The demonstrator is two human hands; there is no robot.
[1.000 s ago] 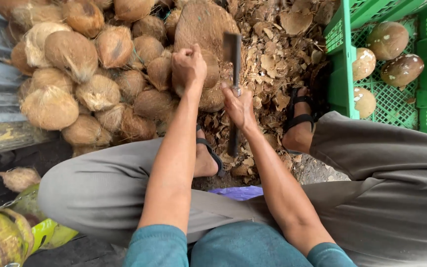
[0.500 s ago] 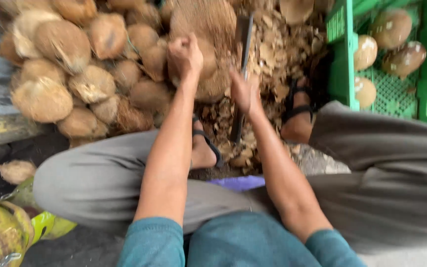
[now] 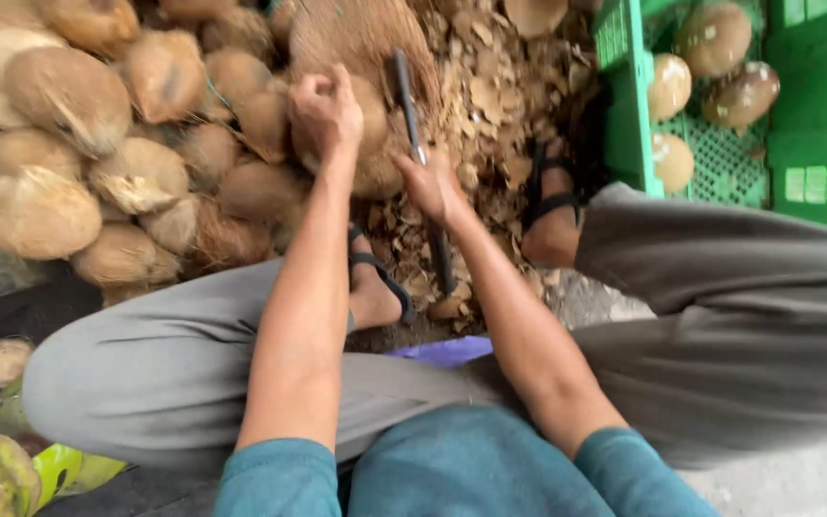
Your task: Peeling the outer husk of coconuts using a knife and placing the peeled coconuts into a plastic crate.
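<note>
I see a coconut under my left hand, and it looks rough, dry and hairy. The blade by my right hand looks like dull, dark metal. The crate is smooth green plastic with little holes. The peeled coconuts in it look hard and a bit shiny. The husk bits on the ground look dry and flaky. My trousers are soft, matt grey cloth.

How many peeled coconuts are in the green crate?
4 peeled coconuts show in the green crate: one top, one right, one by the left wall, one lower. More may lie out of frame.
</note>
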